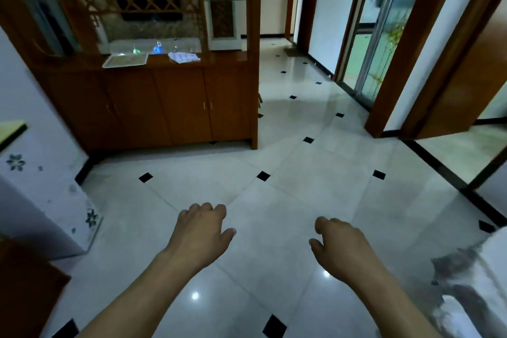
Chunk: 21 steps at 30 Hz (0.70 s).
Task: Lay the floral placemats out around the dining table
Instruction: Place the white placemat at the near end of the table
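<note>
My left hand (203, 230) and my right hand (338, 244) hang out in front of me over the glossy white tiled floor (288, 200), both with loosely curled fingers and nothing in them. At the lower right edge a blurred white and grey patterned cloth (472, 282) shows, perhaps a table cover or a placemat; I cannot tell which. The dining table itself is not plainly in view.
A wooden sideboard (164, 107) with a lattice screen stands ahead on the left, with a tray (124, 60) and white papers (183, 57) on top. A white floral-printed appliance (41, 195) stands at the left. Wooden door frames (411, 49) and a glass door are at the right.
</note>
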Motion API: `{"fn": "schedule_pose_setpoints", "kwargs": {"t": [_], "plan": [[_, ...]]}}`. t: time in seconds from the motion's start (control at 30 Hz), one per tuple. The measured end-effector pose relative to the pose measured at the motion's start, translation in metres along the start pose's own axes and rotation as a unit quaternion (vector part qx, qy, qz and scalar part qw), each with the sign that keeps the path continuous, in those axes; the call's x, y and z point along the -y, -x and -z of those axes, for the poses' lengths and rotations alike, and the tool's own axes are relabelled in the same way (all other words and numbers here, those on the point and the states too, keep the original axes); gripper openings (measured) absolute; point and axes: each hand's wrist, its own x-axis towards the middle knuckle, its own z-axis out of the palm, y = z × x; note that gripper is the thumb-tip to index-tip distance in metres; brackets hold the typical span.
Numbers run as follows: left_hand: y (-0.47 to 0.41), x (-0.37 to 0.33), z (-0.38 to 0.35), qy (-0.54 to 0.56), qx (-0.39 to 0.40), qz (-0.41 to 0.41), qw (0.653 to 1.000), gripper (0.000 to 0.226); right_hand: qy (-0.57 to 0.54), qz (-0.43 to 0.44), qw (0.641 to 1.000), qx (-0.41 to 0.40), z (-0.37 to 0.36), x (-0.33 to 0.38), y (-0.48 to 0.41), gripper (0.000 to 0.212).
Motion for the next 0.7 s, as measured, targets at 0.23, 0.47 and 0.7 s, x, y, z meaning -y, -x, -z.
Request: {"fn": "schedule_pose_setpoints", "kwargs": {"t": [0.23,0.47,0.7], "plan": [[-0.158,-0.030,-0.005,-0.002,0.005,-0.056,0.998,0.047,0.002,-0.042,0.999,-0.009,0.019,-0.045,-0.123,0.024],[-0.348,-0.102,-0.016,0.004,0.014,-0.197,0.980,0.044,0.010,-0.184,0.982,-0.026,0.032,-0.121,-0.224,0.026],[-0.476,-0.239,-0.025,-0.024,0.050,-0.384,0.922,0.043,-0.029,-0.363,0.929,-0.062,0.049,-0.211,-0.240,0.025]]}}
